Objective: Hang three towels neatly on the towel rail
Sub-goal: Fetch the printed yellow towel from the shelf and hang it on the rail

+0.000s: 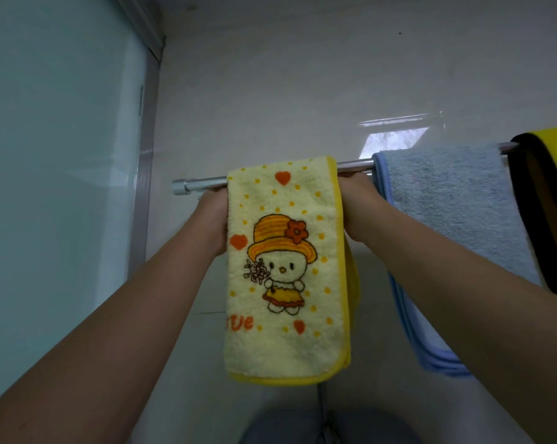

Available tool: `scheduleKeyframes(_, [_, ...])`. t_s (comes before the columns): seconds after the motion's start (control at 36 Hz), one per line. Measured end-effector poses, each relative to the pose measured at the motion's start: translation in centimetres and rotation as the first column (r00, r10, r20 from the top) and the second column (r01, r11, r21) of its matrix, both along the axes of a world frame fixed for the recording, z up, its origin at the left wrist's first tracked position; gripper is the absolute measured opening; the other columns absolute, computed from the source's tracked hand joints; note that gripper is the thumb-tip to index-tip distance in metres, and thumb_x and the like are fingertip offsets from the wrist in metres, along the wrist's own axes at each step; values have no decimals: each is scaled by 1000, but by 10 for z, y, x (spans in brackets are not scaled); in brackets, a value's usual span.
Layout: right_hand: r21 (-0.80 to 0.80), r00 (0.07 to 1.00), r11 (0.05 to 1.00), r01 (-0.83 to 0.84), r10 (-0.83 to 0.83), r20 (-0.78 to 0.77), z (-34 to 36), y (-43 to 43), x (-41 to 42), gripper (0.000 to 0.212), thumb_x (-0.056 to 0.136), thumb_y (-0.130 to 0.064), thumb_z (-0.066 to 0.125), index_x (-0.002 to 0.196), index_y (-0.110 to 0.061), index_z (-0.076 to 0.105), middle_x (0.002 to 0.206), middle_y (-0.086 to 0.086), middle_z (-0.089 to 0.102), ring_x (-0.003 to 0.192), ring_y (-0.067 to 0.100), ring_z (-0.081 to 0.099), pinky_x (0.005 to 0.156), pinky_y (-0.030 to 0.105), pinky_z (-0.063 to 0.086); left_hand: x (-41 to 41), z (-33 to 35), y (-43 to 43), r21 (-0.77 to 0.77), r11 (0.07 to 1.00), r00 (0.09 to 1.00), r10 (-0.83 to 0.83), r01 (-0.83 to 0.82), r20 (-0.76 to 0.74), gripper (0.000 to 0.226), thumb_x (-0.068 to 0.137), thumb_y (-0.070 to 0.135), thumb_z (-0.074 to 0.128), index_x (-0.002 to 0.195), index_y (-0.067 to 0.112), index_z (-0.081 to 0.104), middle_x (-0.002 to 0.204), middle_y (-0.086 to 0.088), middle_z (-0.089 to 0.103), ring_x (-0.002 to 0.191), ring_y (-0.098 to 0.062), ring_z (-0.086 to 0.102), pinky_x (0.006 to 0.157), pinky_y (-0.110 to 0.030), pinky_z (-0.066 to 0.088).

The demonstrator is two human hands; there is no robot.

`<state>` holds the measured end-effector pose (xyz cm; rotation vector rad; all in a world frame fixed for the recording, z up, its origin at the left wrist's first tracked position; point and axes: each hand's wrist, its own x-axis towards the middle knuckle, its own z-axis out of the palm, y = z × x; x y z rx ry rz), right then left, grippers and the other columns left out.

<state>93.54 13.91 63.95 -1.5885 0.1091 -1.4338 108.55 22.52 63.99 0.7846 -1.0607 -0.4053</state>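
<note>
Draped over the left part of the metal towel rail (203,184), a pale yellow towel (283,283) is seen folded across the bar, its front layer hanging straight down. It is made of fluffy pile and edged with a brighter yellow binding. A cartoon figure in a striped orange hat with a flower is stitched on it, surrounded by orange hearts, small dots and part of an orange word near the bottom.

The left hand (211,219) is laid against the towel's left edge just below the rail, and the right hand (355,206) against its right edge. The fingers of both are hidden behind the cloth, so it cannot be told whether the towel is being grasped.

A blue towel (446,200) is hung on the rail to the right, apart from the yellow one, and a yellow towel with a dark border (539,200) is hung just beyond it at the frame's edge.
</note>
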Motion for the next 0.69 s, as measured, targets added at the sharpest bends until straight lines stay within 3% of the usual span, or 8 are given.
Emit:
scheduleKeyframes(0.06, [-63,1000,998,-3,3,-10,-4,-2,-2,5,85,-9,58,82,-9,62,67,4,60,54,15,58,46,20,45,0,-6,3,22,997,994,-77,75,73,24,91,16,49,68,14,57,51,-2,60,42,-14,58,42,-20,47])
scheduleKeyframes(0.14, [-101,999,994,-40,38,-18,-12,-5,-4,23,86,-8,57,109,-6,62,88,11,67,77,24,64,69,35,56,3,-16,7,0,989,979,-145,147,146,24,91,25,47,80,12,64,66,-3,71,58,-16,68,50,-25,54])
scheduleKeyframes(0.19, [-98,996,992,-81,78,-30,-18,-4,-5,28,87,-7,55,115,-8,59,94,12,67,83,25,64,77,39,54,4,-24,8,-16,993,977,-115,119,179,25,91,28,46,88,11,64,72,-4,73,63,-16,69,52,-26,56])
scheduleKeyframes(0.31, [-139,988,987,-84,65,-138,-30,-5,-7,22,85,-9,57,107,-9,62,86,11,68,74,24,66,68,35,57,8,-39,6,73,997,963,13,-34,269,22,93,25,45,97,13,63,78,-5,72,66,-18,68,56,-28,57])
scheduleKeyframes(0.42, [-203,976,975,-92,47,-214,-41,-8,-7,8,85,-11,60,88,-18,63,76,4,70,67,17,67,61,30,57,9,-49,6,99,975,924,154,-200,350,26,94,23,46,107,8,63,95,-15,69,83,-29,65,73,-39,54])
scheduleKeyframes(0.5, [-184,966,975,-126,78,-246,-45,-6,-6,12,88,-13,56,80,-17,63,56,-4,69,51,10,65,49,23,54,4,-51,5,37,955,903,265,-294,337,23,93,25,47,97,12,65,86,-11,70,78,-26,66,72,-38,54])
scheduleKeyframes(0.61, [-170,970,980,-105,63,-233,-48,-1,-6,17,91,-16,52,80,-12,65,66,4,67,59,19,63,64,33,54,0,-58,4,-22,918,868,383,-397,316,18,93,24,49,84,19,64,83,-8,71,79,-24,67,73,-39,54])
scheduleKeyframes(0.69, [-143,974,988,-63,29,-223,-53,1,-10,23,92,-25,50,81,-12,65,67,4,66,62,19,62,63,32,53,3,-71,10,18,916,873,376,-401,312,22,92,28,49,90,14,66,88,-10,73,80,-25,68,64,-35,57])
